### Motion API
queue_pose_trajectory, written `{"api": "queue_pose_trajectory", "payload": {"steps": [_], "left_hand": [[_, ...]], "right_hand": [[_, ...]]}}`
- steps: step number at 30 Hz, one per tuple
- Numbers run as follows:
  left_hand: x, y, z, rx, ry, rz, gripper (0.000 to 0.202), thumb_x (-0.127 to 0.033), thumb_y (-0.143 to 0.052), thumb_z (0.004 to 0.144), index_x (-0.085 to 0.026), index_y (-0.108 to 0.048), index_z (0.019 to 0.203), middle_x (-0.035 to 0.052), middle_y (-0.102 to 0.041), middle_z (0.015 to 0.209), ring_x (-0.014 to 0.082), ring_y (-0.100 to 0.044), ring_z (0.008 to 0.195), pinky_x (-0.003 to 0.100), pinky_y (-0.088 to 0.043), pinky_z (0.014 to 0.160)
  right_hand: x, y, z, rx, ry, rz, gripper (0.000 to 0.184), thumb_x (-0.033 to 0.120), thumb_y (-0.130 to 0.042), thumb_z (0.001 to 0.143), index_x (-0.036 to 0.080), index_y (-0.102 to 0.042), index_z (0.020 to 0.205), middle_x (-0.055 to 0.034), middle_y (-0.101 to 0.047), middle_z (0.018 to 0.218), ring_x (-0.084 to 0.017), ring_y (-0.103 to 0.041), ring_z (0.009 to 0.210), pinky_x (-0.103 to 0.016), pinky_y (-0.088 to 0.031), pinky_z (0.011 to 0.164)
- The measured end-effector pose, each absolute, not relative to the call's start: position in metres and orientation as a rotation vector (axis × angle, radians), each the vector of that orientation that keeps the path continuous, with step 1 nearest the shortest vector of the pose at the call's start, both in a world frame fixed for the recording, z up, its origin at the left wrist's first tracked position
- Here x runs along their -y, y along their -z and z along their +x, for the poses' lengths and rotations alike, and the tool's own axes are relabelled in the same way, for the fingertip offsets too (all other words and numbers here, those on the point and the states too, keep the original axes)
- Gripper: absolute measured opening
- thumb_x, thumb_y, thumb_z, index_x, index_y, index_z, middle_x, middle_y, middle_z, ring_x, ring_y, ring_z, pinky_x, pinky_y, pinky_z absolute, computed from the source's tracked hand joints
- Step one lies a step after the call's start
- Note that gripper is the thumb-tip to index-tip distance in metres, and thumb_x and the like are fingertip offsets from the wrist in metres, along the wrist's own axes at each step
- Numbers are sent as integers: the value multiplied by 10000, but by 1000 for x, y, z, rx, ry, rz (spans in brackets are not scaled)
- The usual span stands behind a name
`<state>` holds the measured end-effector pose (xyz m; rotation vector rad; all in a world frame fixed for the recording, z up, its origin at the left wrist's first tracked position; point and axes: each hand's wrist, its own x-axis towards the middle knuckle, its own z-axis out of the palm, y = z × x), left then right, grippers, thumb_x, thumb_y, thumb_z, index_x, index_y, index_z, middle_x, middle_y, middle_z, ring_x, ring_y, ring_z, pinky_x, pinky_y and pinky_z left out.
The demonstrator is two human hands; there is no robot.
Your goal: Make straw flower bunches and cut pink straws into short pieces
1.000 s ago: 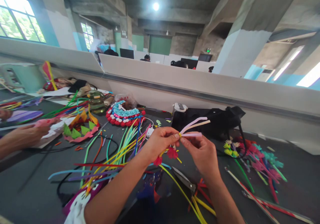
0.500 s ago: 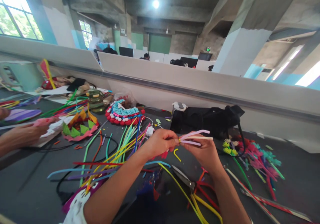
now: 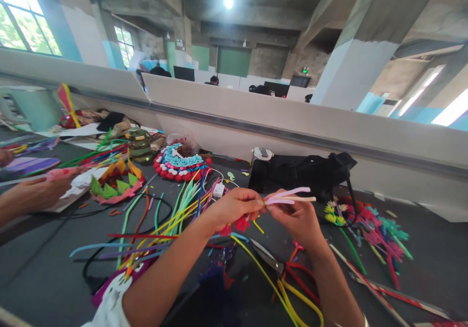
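In front of me, my left hand point(image 3: 237, 207) is closed around a bundle of pipe cleaners. Pale lilac and cream stems point(image 3: 288, 198) stick out of it to the right, and red petal-like loops point(image 3: 241, 223) hang below the fingers. A bit of yellow shows at the join between the hands. My right hand point(image 3: 298, 220) pinches at that join, thumb and fingers closed, with the stems running across it. Below lie scissors point(image 3: 270, 259) with red and yellow handles, a short yellow pipe cleaner piece point(image 3: 259, 226), and a long yellow-green pipe cleaner point(image 3: 256, 268).
Loose coloured pipe cleaners point(image 3: 179, 210) spread left of my arms. Beyond are a beaded collar point(image 3: 179, 163), a paper crown point(image 3: 117, 188) and a glass jar point(image 3: 139, 144). Another person's hand point(image 3: 40, 193) works at far left. A black bag point(image 3: 303, 173) and pipe-cleaner flowers point(image 3: 380, 229) lie right.
The stems have turned slightly and moved a little right. More of the red loops shows under my left hand, and my right fingers have shifted at the join.
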<state>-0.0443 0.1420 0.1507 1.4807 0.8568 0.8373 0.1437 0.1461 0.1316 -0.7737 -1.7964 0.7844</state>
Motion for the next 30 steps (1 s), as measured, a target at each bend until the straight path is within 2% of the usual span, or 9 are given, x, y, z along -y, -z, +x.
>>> {"api": "queue_pose_trajectory", "payload": {"steps": [4, 9, 12, 16, 19, 26, 30], "left_hand": [[-140, -150, -41, -1115, -992, 1847, 199, -307, -604, 778, -169, -626, 921, -12, -602, 697, 106, -506, 613, 208, -346, 545], [-139, -150, -36, -1230, -1169, 2199, 116, -127, -544, 772, -182, -638, 813, 2, -639, 726, 126, -552, 677, 235, -373, 638], [-139, -149, -36, -1241, -1188, 2244, 131, -147, -536, 804, -180, -661, 825, 19, -665, 763, 138, -578, 723, 243, -385, 670], [-140, -147, -38, -1244, -1088, 2195, 184, -116, -520, 786, -179, -678, 857, 15, -687, 806, 132, -590, 720, 229, -397, 652], [-139, -147, -36, -1256, -1101, 2168, 193, -134, -516, 800, -178, -690, 872, 17, -692, 804, 134, -598, 717, 230, -408, 652], [-135, -146, -30, -1325, -1201, 2237, 208, -91, -512, 819, -156, -693, 897, 56, -689, 848, 157, -622, 779, 252, -442, 698], [-134, -147, -29, -1311, -1192, 2287, 215, -90, -501, 833, -149, -695, 906, 64, -693, 855, 159, -625, 778, 254, -452, 695]], "right_hand": [[-150, -130, 140, 1745, -698, -841, 102, 233, -639, 796, 178, -725, 803, -54, -707, 838, -167, -614, 689, -272, -491, 606], [-150, -130, 136, 1626, -740, -955, 138, 274, -650, 757, 172, -736, 792, -61, -723, 818, -203, -638, 714, -295, -504, 625], [-149, -130, 135, 1586, -793, -1063, 201, 347, -677, 751, 162, -740, 798, -55, -718, 748, -205, -635, 671, -299, -498, 629], [-147, -131, 135, 1565, -833, -1089, 233, 384, -689, 749, 152, -713, 765, -35, -691, 694, -167, -592, 598, -252, -453, 558], [-145, -133, 134, 1576, -819, -1097, 233, 383, -681, 765, 151, -699, 768, -25, -680, 682, -159, -585, 598, -244, -443, 557], [-140, -134, 128, 1635, -734, -1156, 242, 378, -651, 779, 145, -720, 784, -71, -725, 745, -221, -659, 690, -297, -498, 650], [-139, -134, 127, 1665, -577, -1188, 205, 329, -609, 774, 158, -720, 755, -64, -725, 742, -221, -665, 685, -301, -502, 662]]}}
